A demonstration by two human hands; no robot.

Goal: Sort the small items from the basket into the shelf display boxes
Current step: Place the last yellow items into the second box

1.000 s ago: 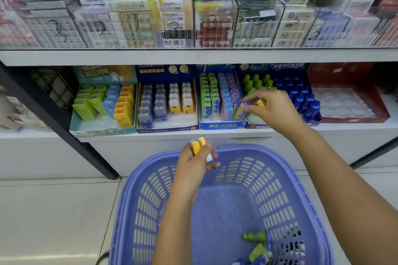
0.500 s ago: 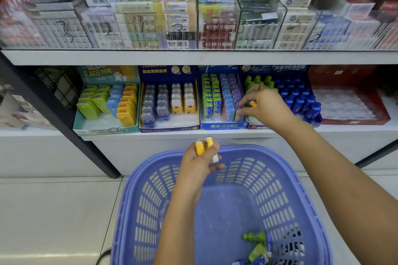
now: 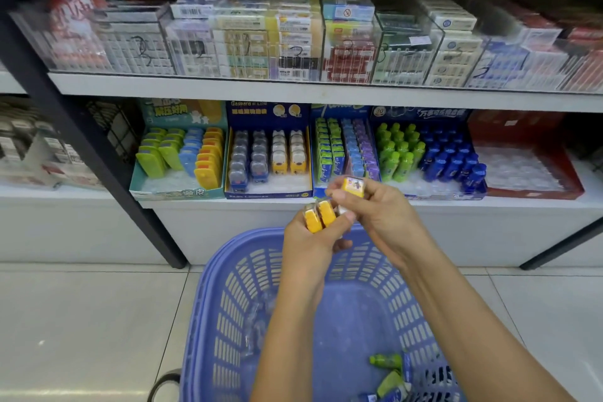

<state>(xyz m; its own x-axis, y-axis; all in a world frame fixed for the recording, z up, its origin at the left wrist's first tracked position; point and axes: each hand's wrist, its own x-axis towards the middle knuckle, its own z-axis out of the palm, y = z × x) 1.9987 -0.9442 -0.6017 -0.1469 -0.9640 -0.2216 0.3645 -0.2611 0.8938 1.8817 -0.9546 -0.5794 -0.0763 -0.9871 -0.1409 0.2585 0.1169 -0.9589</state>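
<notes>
The right hand pinches a single yellow item between thumb and fingers, just to the right of the front right corner of the navy display box. The left hand, a little below this corner, grips two yellow items side by side, their long axes almost upright. The yellow rows fill the right half of this box, so the place for the single item lies up and to the left of the right fingers. Both hands are near to the box; the right one carries the free piece, so it probably goes first. The basket stands below and in front of the box.
</notes>
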